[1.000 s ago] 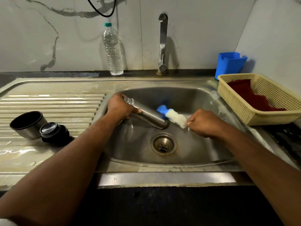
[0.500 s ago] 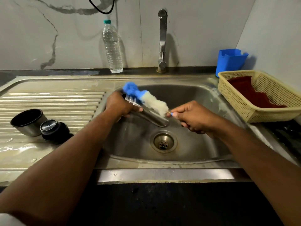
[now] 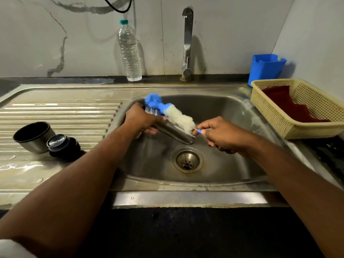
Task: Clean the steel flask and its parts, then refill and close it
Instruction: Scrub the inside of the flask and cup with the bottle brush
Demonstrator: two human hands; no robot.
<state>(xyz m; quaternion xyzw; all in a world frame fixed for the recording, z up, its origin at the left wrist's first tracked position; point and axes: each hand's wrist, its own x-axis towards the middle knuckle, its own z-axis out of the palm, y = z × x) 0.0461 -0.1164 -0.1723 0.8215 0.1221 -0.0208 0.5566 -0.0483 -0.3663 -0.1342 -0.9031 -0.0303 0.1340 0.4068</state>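
Note:
My left hand (image 3: 140, 120) grips the steel flask (image 3: 173, 132), which lies tilted over the sink basin (image 3: 223, 108), threaded mouth up-left, base down-right. My right hand (image 3: 221, 134) pinches the blue handle end of a bottle brush (image 3: 175, 114). The brush's white and blue bristles lie along the flask's outside, the blue tip by the mouth. On the draining board (image 3: 55, 108) at the left stand the flask's steel cup (image 3: 32, 136) and its black stopper (image 3: 62, 146).
A clear plastic water bottle (image 3: 130, 51) and the tap (image 3: 187, 43) stand at the back wall. A blue container (image 3: 266, 68) and a cream basket (image 3: 301, 108) with a dark red cloth sit at the right. The drain (image 3: 187, 161) is below the flask.
My right hand has swung the brush from the flask's base end up along its body, so the blue tip now lies by the mouth. My left hand keeps its grip on the flask.

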